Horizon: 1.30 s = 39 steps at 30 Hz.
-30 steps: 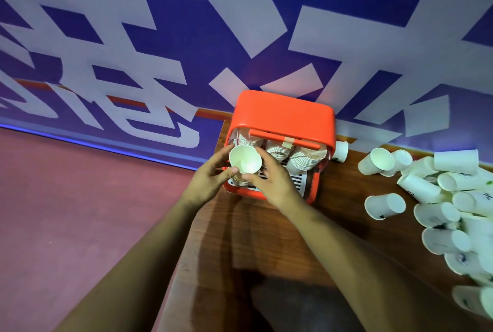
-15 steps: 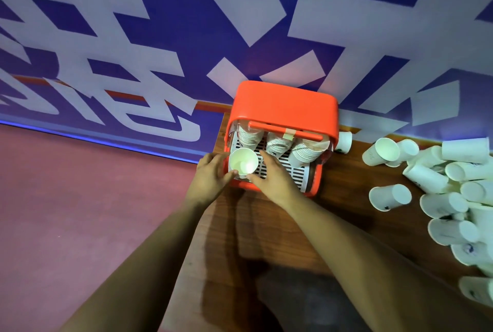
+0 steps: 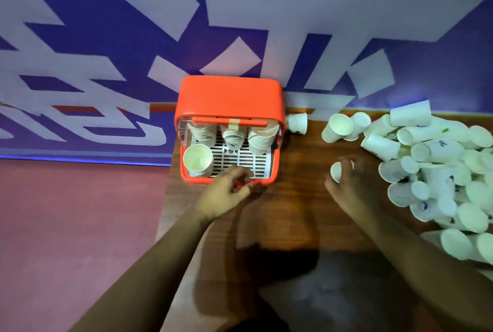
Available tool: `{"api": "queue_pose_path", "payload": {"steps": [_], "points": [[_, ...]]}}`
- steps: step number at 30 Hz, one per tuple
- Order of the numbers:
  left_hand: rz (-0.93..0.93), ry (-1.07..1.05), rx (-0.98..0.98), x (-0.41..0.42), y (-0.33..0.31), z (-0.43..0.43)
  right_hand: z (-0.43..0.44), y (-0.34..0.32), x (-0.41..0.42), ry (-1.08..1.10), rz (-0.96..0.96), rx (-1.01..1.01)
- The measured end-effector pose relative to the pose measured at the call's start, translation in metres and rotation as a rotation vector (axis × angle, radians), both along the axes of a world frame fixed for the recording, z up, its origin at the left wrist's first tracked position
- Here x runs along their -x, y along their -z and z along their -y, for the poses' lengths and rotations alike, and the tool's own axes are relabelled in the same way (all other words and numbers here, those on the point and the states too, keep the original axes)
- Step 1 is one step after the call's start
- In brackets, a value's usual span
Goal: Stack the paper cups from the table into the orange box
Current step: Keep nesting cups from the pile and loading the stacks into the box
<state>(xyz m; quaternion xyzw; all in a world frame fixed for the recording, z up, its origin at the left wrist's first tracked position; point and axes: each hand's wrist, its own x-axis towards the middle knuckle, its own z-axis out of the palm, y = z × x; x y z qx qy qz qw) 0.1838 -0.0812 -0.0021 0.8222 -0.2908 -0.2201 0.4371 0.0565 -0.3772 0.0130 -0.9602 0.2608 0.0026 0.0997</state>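
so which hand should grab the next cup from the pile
Right. The right hand is over a loose cup at the edge of the pile of cups; the left hand is empty by the orange box, away from the pile.

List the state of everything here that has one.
orange box, open toward the camera, holding three cup stacks
front cup, upright, mouth up, inside box
left hand, loosely curled, empty
right hand, gripping lying cup
cup pile, loose on table, mostly tipped

A blue banner (image 3: 128,46) (big white lettering) hangs above a reddish floor (image 3: 66,225).
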Motion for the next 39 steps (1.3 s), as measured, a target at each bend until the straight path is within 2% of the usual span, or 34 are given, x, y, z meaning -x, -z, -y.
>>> {"api": "queue_pose_path", "payload": {"steps": [3,7,9,12,13,15,17,19,20,22,23,24,27,28,30,35,39], "points": [[-0.026,0.118,-0.039,0.009,-0.005,0.053,0.035,0.008,0.006,0.055,-0.059,0.097],[0.028,0.199,-0.102,0.018,-0.006,0.122,0.071,0.03,0.003,0.012,-0.201,-0.014],[0.052,0.198,-0.143,0.022,-0.001,0.146,0.077,0.036,0.001,-0.03,-0.211,-0.089],[-0.009,0.144,-0.214,0.03,0.008,0.173,0.088,0.032,0.0,-0.102,-0.193,-0.076],[-0.068,0.098,-0.22,0.031,0.014,0.177,0.089,0.029,-0.001,-0.077,-0.133,-0.149],[-0.274,-0.037,-0.176,0.032,0.018,0.185,0.091,0.018,-0.003,0.07,0.043,-0.466],[-0.464,-0.123,-0.049,0.035,0.02,0.192,0.094,0.004,-0.005,0.279,0.152,-0.948],[-0.59,-0.119,0.105,0.038,0.016,0.198,0.098,-0.004,-0.003,0.438,0.149,-1.36],[-0.625,-0.115,0.16,0.04,0.013,0.201,0.102,-0.004,-0.003,0.473,0.127,-1.483],[-0.611,-0.129,0.202,0.04,0.008,0.203,0.111,-0.002,-0.006,0.472,0.075,-1.562],[-0.568,-0.143,0.204,0.039,0.008,0.202,0.114,0.002,-0.011,0.46,0.058,-1.501],[-0.534,-0.162,0.209,0.039,0.008,0.2,0.118,0.004,-0.018,0.431,0.047,-1.353],[-0.513,-0.26,0.218,0.04,0.005,0.19,0.13,0.011,-0.047,0.194,0.046,-0.703],[-0.498,-0.281,0.211,0.041,0.003,0.186,0.133,0.015,-0.057,0.116,0.063,-0.578],[-0.483,-0.286,0.186,0.043,0.004,0.175,0.135,0.025,-0.076,0.015,0.045,-0.417],[-0.497,-0.314,0.17,0.048,0.012,0.145,0.129,0.041,-0.097,-0.036,-0.186,-0.105],[-0.478,-0.35,0.153,0.052,0.011,0.125,0.122,0.037,-0.086,-0.093,-0.127,0.002]]}}
